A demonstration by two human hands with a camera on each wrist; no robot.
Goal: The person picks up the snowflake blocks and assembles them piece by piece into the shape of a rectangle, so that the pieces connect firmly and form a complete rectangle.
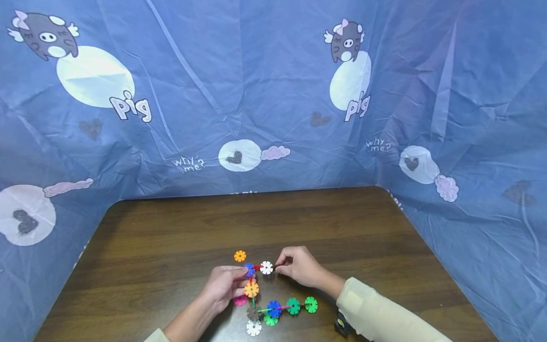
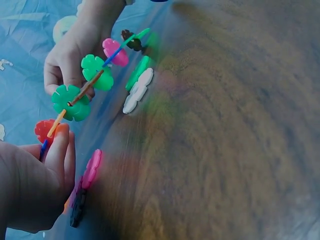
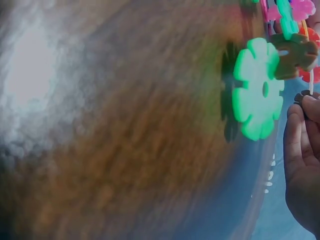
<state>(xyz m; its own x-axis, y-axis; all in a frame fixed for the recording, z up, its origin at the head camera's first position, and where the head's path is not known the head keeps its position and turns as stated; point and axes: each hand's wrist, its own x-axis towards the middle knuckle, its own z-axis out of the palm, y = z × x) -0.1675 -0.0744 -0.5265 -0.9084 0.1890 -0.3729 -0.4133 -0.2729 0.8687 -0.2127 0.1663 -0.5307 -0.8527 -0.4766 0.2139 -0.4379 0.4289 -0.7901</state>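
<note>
A chain of slotted, flower-shaped plastic discs bends at a corner above the table. My left hand (image 1: 220,287) pinches it between thumb and fingers at a blue disc (image 1: 249,270). From there it runs right through red to a white disc (image 1: 267,268). At that end my right hand (image 1: 301,266) pinches a dark brown disc (image 3: 305,96), edge-on and mostly hidden in the head view. Toward me the chain passes an orange disc (image 1: 251,289), then turns right past another blue disc (image 1: 274,309) and a teal disc (image 1: 293,306) to a green disc (image 1: 311,304).
A loose orange disc (image 1: 240,256) lies beyond my left hand. Under the chain are a pink disc (image 1: 240,300) and a white disc (image 1: 254,327). A black object (image 1: 342,325) sits by my right sleeve. A blue printed curtain (image 1: 273,95) surrounds the wooden table (image 1: 171,228).
</note>
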